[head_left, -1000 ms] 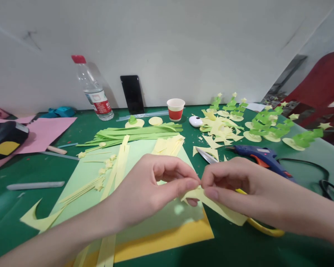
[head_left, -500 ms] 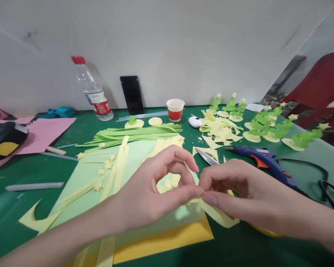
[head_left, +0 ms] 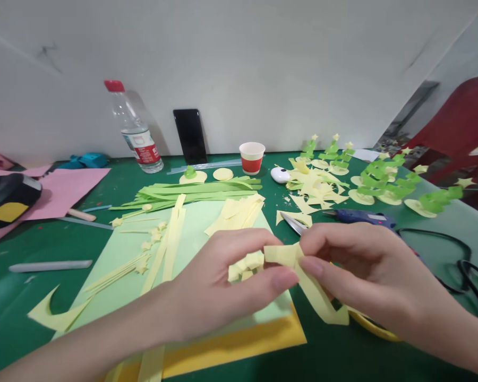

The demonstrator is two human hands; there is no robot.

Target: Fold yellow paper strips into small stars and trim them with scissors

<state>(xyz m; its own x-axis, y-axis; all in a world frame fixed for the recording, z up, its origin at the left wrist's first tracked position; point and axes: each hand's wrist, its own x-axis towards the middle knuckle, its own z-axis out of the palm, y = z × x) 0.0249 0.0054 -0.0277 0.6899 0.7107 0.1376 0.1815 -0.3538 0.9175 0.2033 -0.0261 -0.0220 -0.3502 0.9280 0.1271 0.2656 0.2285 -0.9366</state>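
Note:
A pale yellow paper strip (head_left: 321, 302) is folded near its upper end, and its long tail hangs down to the right. My right hand (head_left: 354, 270) pinches the fold between thumb and forefinger. My left hand (head_left: 231, 281) curls around the strip's short upper end, with its forefinger against that end and its thumb lower down, a little apart. Behind my left fingers lie small folded yellow paper pieces (head_left: 247, 265), partly hidden. Scissors (head_left: 292, 223) with yellow handles lie under and beyond my right hand.
A glue gun (head_left: 360, 216) with a black cord lies at the right. Several green spiral paper trees (head_left: 386, 178) stand behind it. Yellow scraps (head_left: 316, 183), green strips (head_left: 191, 192), a paper cup (head_left: 252, 158), a phone (head_left: 190, 136) and a bottle (head_left: 141, 146) line the back.
My hands have shifted slightly, and my left thumb and forefinger have spread apart. The strip's folded upper end now shows between my hands, where fingers covered it before.

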